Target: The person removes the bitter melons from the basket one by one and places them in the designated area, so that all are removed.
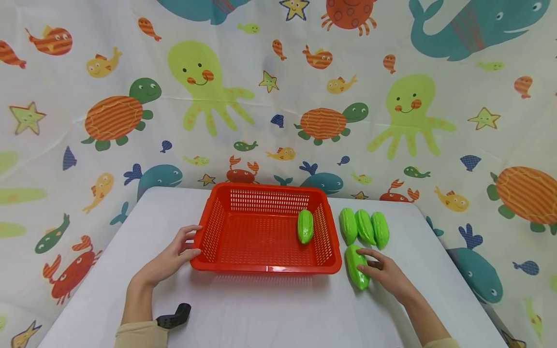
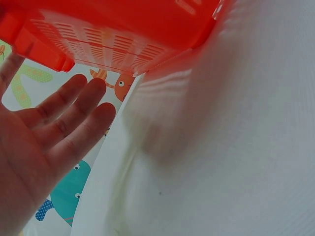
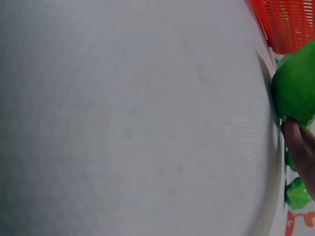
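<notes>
A red plastic basket (image 1: 266,268) with slotted walls stands in the middle of the table. My left hand (image 1: 176,256) touches its left rim with thumb and fingertips; in the left wrist view the other fingers (image 2: 74,128) extend straight beneath the rim. To the right of the basket, a shiny green ribbed toy gourd (image 1: 357,278) lies slanted. My right hand (image 1: 385,271) holds it from the right side, thumb and forefinger on its surface. The right wrist view shows this gourd (image 3: 295,88) large, with a fingertip against its lower end.
One similar gourd (image 1: 305,227) lies inside the basket at the right. Three more, the left one (image 1: 348,226) nearest the basket, lie in a row beyond my right hand. A black strap-like piece (image 1: 176,316) sits at my left wrist. A sea-animal curtain (image 1: 270,96) hangs behind the white table (image 1: 261,314).
</notes>
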{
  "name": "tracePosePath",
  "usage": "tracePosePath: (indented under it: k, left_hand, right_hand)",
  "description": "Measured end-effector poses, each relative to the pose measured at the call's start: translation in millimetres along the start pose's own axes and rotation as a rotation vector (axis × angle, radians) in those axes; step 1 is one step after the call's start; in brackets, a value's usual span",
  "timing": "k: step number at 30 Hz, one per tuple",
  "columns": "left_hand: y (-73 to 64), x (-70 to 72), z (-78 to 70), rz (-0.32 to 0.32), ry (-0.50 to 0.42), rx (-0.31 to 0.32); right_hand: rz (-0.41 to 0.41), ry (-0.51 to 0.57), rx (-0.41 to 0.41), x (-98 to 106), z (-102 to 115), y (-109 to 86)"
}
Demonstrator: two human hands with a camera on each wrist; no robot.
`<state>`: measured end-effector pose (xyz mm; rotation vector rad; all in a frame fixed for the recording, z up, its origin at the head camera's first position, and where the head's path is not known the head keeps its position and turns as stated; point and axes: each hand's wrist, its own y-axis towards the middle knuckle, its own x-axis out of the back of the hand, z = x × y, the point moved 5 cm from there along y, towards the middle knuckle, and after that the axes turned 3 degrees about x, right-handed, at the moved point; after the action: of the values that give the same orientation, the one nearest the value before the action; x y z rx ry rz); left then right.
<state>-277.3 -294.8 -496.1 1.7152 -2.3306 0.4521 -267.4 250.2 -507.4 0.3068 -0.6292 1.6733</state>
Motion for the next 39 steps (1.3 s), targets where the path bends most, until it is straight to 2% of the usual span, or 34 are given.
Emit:
tracePosePath:
  k: [22, 33, 39]
  left_hand:
    - [0.0, 0.3, -1.3, -0.002, -0.002, -0.008]
    - [-0.7, 0.4, -0.1, -0.005, 0.007, 0.004]
    - [-1.2, 0.2, -0.4, -0.003, 0.008, 0.001]
  right_hand:
    - [0.04, 0.036, 0.022, 3, -1, -0.7]
    - [-0.012, 0.022, 0.056, 21, 11, -2.1]
    - [-0.038, 0.038, 0.114, 29, 25, -4.3]
